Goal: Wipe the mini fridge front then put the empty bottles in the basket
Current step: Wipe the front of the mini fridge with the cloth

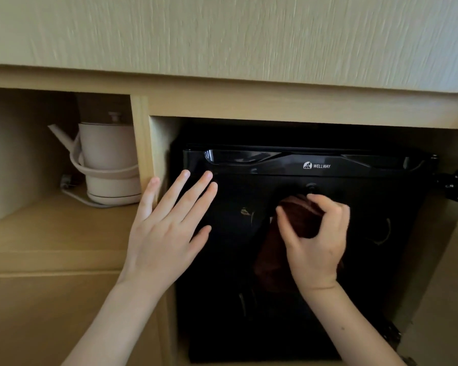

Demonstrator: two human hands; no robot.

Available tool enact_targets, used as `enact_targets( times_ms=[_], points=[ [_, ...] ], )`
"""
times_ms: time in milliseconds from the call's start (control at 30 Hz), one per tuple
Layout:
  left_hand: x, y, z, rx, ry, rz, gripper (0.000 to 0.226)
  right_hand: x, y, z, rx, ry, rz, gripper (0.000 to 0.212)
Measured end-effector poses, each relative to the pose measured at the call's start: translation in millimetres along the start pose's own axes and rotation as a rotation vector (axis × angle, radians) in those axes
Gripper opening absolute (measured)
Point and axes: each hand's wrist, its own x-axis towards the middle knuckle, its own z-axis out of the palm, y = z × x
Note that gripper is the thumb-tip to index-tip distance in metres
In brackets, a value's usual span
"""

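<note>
A person's right hand [315, 239], fingers clenched on a dark red cloth [275, 257], wiped the black mini fridge [368, 260] set in a wooden cabinet [249, 101], while the left hand [164, 233], fingers spread and released, apparently steadied its door at nine o'clock.

I see a glossy black mini fridge [354, 233], a dark brown cloth [302, 215], a beige kettle [109, 159] (at nine o'clock), pale wood-grain cabinet [222, 35].

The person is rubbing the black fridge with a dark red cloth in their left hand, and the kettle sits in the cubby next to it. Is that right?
Not quite. The head view shows the dark red cloth in the right hand, not the left. The left hand lies open and flat by the black fridge's edge. The kettle does sit in the cubby beside it.
</note>
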Motion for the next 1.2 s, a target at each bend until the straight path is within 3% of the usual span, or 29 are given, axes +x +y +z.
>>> enact_targets(
  times_ms=[133, 333, 433, 600, 867, 967, 1200],
  points=[
    [-1.5, 2.0, -0.1, -0.014, 0.015, -0.014, 0.063, 20.6, -26.5, 20.2, 0.039, 0.092, -0.028, 0.040],
    [-3.1, -1.0, -2.8, -0.003, -0.016, -0.005, 0.064, -23.5, -25.7, 31.5, -0.014, -0.171, -0.373, 0.027],
    [-4.6, -1.6, -3.6, -0.015, -0.022, -0.005, 0.065, -26.6, -6.5, 15.2, -0.031, -0.175, -0.314, 0.030],
    [-4.1, -0.7, -4.2, -0.039, -0.018, -0.022, 0.064, 14.4, -23.6, 23.6, -0.024, 0.077, -0.068, 0.034],
    [-3.2, 0.0, -9.2, -0.069, -0.055, -0.026, 0.066, 15.5, -20.9, 18.8, -0.032, -0.091, -0.334, 0.033],
    [-2.0, 3.2, -10.6, -0.077, -0.058, -0.033, 0.066, 21.6, -24.5, 11.1, -0.023, -0.081, -0.260, 0.035],
    [11.9, 20.0, -8.4, -0.244, -0.082, -0.039, 0.073, 71.7, -25.9, -4.0, 0.024, 0.150, -0.028, 0.034]
  ],
)
